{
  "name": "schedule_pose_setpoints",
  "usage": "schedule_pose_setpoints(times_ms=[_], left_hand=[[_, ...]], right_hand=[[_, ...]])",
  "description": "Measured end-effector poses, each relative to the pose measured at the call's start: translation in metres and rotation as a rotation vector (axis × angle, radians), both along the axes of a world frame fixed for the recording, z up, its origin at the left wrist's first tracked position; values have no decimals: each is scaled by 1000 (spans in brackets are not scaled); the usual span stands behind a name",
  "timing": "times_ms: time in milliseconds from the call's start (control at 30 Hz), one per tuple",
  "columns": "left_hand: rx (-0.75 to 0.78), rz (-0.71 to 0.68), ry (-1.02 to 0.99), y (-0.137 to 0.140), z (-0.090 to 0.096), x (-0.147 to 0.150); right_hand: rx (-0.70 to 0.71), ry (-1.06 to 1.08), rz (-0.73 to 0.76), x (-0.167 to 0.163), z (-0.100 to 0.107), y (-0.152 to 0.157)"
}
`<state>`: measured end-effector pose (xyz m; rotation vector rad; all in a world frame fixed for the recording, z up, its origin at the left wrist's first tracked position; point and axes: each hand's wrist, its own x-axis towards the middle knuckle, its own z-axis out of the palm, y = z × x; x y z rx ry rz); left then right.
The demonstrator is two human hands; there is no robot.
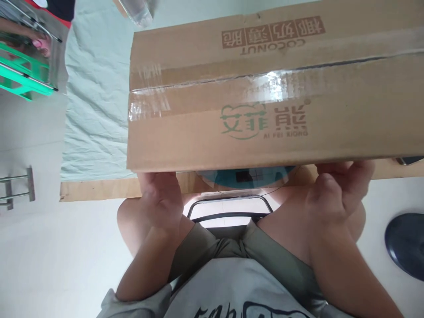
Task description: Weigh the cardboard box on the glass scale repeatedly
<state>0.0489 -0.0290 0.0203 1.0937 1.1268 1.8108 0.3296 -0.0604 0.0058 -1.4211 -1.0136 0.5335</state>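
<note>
A large brown cardboard box (185,132) fills the upper middle of the head view. Clear tape runs along its seam, and it bears printed Chinese lettering and the word COCONUT. My left hand (160,198) grips the box's near edge towards its left corner, its fingertips hidden beneath. Farther right, my right hand (338,190) holds the same edge with curled fingers, partly out of sight under the cardboard. Between my hands, a rounded blue, glossy thing (225,177) shows below the box; most of it is covered.
Under the box lies a table with a pale green cloth (96,110) and a wooden front edge (99,189). A clear plastic container (139,12) stands behind. Green stools (23,73) are at the left, a black round seat (407,245) at the right. A dark-framed chair (228,215) is below the table.
</note>
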Motion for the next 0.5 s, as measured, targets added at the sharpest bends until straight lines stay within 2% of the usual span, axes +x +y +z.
schedule_pose_setpoints(times_ms=[133,200,333,500], left_hand=[[-34,72,30,10,-24,-17],[-69,26,53,10,-34,-27],[-82,-197,52,10,-42,-37],[-15,-354,61,7,-31,-34]], right_hand=[[79,99,-175,12,-5,20],[79,157,-185,14,-6,23],[45,79,-77,7,-10,15],[-227,-12,178,-2,2,2]])
